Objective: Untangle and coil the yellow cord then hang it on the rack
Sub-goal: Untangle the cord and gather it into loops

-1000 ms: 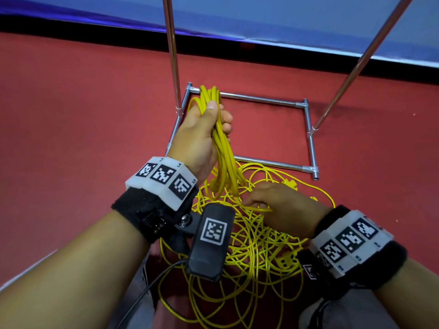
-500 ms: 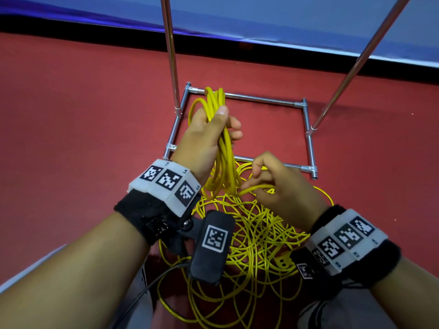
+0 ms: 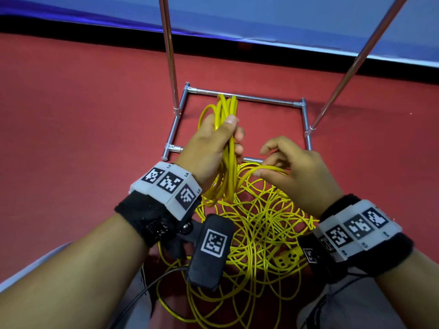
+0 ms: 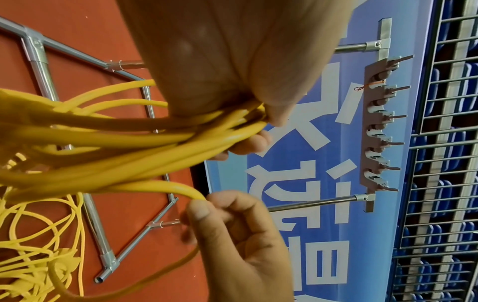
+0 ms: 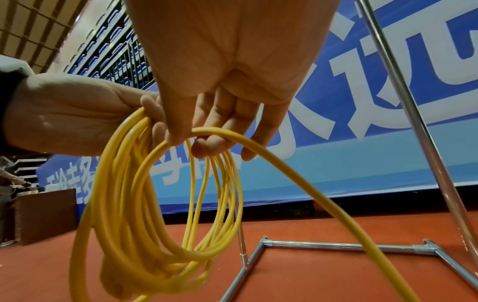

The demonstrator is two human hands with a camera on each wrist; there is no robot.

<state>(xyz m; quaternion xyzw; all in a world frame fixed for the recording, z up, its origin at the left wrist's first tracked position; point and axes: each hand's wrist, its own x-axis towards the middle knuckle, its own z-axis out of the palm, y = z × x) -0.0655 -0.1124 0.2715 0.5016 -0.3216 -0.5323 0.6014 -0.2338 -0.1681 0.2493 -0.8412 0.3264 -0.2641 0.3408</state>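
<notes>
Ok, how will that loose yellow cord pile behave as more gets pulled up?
Likely floppy: the strand pinched by the right hand droops in an arc. The loose pile overlaps heavily, so it may snag. The coil in the left hand holds round loops, suggesting some springiness.

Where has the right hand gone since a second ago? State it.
Yes: the right hand rose from the tangled yellow cord toward the silver metal rack base.

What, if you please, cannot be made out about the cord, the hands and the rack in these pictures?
- Head view: the rack shows only its floor frame and two poles; the top edge cuts off the hooks.
- Head view: the left hand hides its own fingers round the coil.
- Head view: the loose cord on the floor is partly covered by both wrists.
- Left wrist view: the near cord is blurred.
- Right wrist view: the right hand hides the rack's hooks.
</notes>
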